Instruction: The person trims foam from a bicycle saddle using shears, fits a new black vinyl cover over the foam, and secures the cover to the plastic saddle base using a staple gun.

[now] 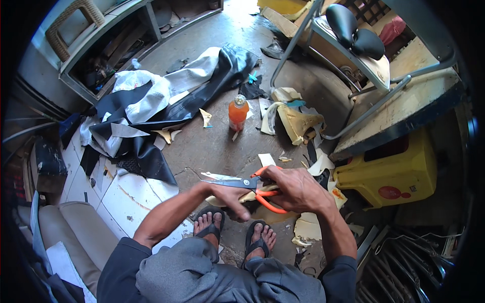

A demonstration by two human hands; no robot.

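"What do you have on the head view?"

"My right hand (298, 189) is wrapped around the orange handles of the scissors (246, 184). They sit near the middle of my picture, above the sandalled feet (208, 223), blades pointing left."

"And the left hand (230, 199)?"

"Just under the blades, thumb reaching out to the right. I see a cream piece (215, 201) beside it, but fingers and blades overlap there, so I can't tell whether the hand is pinching it."

"Anything farther out?"

"I see a bottle (238, 116) of orange liquid standing upright on the floor (197, 146) beyond the scissors. Black and white sheet material (174, 93) lies heaped to its left, and cream scraps (300, 123) lie to its right. A yellow plastic stool (404, 171) is at my right, and above it a metal-framed chair (375, 71) carries a black saddle (342, 26)."
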